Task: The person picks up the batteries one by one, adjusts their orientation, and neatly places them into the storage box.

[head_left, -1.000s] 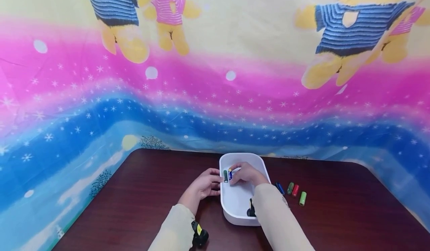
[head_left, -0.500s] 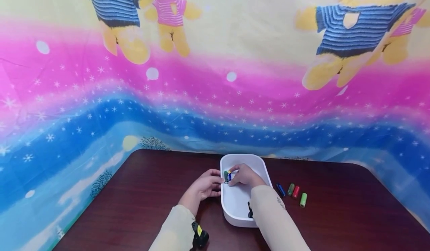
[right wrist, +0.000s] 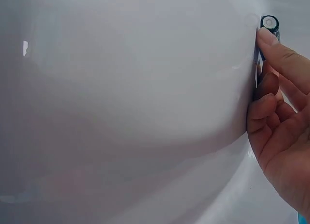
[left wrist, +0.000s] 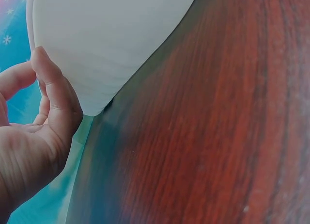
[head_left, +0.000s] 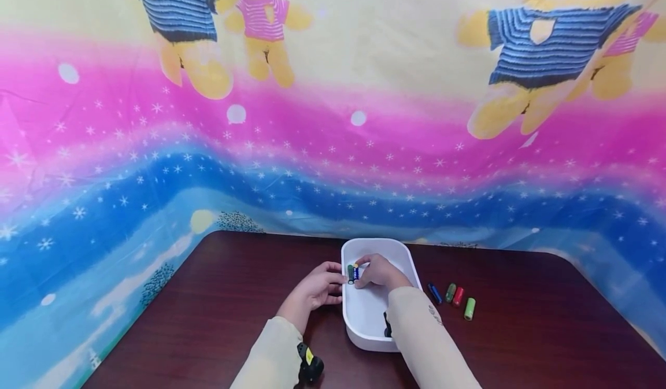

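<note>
A white plastic tub [head_left: 403, 256] stands on the dark wooden table [head_left: 218, 308], near its far edge, with its long side running away from the person. Inside the tub, against its left wall, two batteries lie side by side: a green battery [head_left: 350, 273] and a blue battery [head_left: 356, 272] with a yellow end.

The right hand [head_left: 381, 271] reaches into the tub from the near side, and its grip is closed on the blue battery, fingertips pinching it against the tub's inner wall. In the right wrist view the fingers [right wrist: 283, 59] curl round the dark body of that battery [right wrist: 269, 24], whose metal end cap shows just above the top fingertip, hard against the white wall [right wrist: 126, 88].

The left hand [head_left: 315, 289] rests on the table just outside the tub's left wall. In the left wrist view its thumb [left wrist: 55, 95] lies against the tub's rounded outer wall [left wrist: 106, 35]; its fingers bend loosely and its grip holds nothing.

On the table to the right of the tub four more batteries lie in a loose row, apart from one another: a dark blue one [head_left: 434, 293] nearest the tub, then a green one [head_left: 450, 292], a red one [head_left: 458, 296] and a light green one [head_left: 469, 308] farthest out. Both arms wear pale beige sleeves [head_left: 421, 343]. A bright cartoon-bear cloth [head_left: 333, 117] hangs behind the table.
</note>
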A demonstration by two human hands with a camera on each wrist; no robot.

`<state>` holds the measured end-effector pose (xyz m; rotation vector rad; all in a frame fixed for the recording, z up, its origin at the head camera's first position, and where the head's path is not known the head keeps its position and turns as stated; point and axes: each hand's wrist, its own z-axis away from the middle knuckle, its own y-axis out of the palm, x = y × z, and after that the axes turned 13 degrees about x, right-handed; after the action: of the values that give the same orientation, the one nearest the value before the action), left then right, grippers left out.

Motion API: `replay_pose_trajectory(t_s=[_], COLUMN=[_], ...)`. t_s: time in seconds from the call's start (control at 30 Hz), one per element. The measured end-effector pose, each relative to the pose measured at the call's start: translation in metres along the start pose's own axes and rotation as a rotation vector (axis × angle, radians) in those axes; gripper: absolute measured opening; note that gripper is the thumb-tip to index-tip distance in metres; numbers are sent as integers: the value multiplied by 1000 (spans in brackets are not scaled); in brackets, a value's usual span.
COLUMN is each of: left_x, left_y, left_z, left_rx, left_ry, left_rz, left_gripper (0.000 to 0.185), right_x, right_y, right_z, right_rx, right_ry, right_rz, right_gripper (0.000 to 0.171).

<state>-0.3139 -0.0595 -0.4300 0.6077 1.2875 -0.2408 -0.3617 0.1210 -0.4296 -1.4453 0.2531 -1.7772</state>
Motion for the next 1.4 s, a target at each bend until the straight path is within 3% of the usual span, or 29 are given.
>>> replay_pose_trajectory(t_s=[0.6,0.83,1.1,1.27,1.4], left_x=[2,0,2,2,1], left_y=[2,2,2,2,1], left_z=[-1,-1,-1,-1,0], left_rx=[7,-19,-15,-12,-10], left_ry=[1,5,1,6,7], left_rz=[8,4,-12,-12,-9], left_gripper=[38,36,39,40,39], right_x=[0,14,17,4,-12], right_y=[-9,-22,-79,-120,-139], right_z=[7,17,43,69,92], right_rx=[87,92,70,17,-37], right_ry=[32,55,-134,-147,-119], right_rz=[-55,-45,-252,-209,-147], right_gripper=[67,67,64,57,54])
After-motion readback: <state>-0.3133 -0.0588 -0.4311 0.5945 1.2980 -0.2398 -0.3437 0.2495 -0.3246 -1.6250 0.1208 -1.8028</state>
